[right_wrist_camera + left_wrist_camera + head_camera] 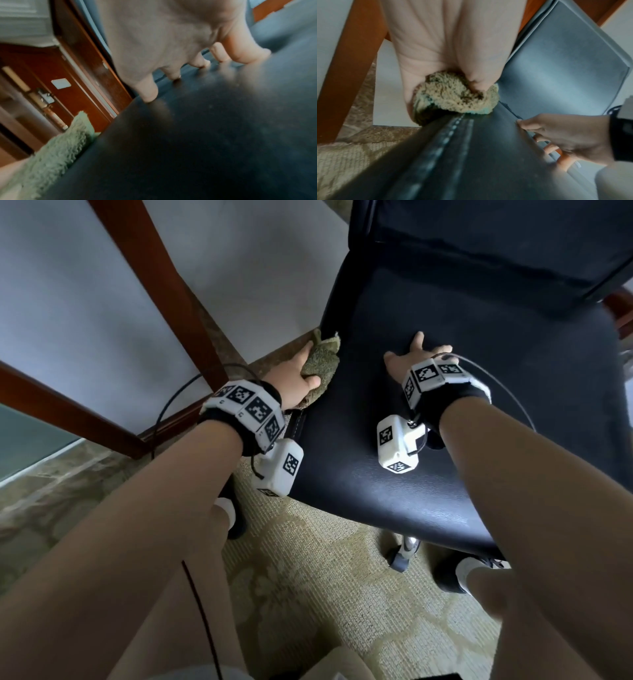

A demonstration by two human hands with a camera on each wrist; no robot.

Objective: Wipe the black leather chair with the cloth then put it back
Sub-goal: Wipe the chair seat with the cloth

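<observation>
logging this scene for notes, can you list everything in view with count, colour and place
chair: one, black leather, right of centre, seat facing the camera
cloth: one, olive green, fluffy, bunched at the seat's left edge
wooden frame: dark red-brown beams, left, against a pale wall
carpet: beige-green, patterned, under the chair
caster: one seen, dark with metal, below the seat front
cable: black, thin, left of the chair
shoes: two, dark, on the carpet
left hand: grips the cloth
right hand: fingers spread, pressing on the seat

patterned carpet point(318, 594) bears black leather chair point(479, 405).
</observation>
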